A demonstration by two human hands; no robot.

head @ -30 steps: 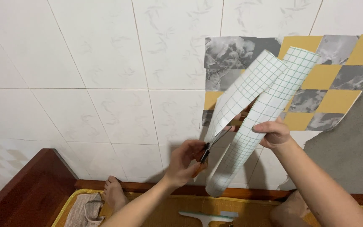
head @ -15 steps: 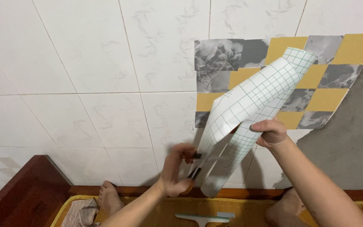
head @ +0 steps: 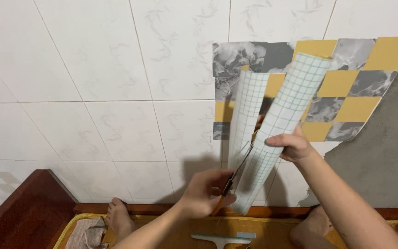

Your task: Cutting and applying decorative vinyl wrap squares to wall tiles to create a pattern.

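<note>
My right hand [head: 293,145] grips a rolled sheet of white backing paper with a green grid [head: 279,129], held up in front of the wall. A strip of that sheet [head: 247,110] curls off to the left. My left hand [head: 203,193] holds scissors [head: 238,168] with orange handles, the blades pointing up into the gap between strip and roll. Behind the sheet, grey-marble and yellow checkered film [head: 346,97] sticks to the white tiled wall [head: 116,92].
My bare feet [head: 118,216] rest on a yellow mat [head: 171,235] below. A pale blue squeegee [head: 222,239] lies on the mat and a cloth [head: 86,233] sits at its left. Dark wooden furniture [head: 19,216] stands lower left. Bare grey wall [head: 383,161] shows at right.
The roll has tilted more upright and the cut strip has separated further to the left. My left hand with the scissors has moved lower and the blades sit further up the cut.
</note>
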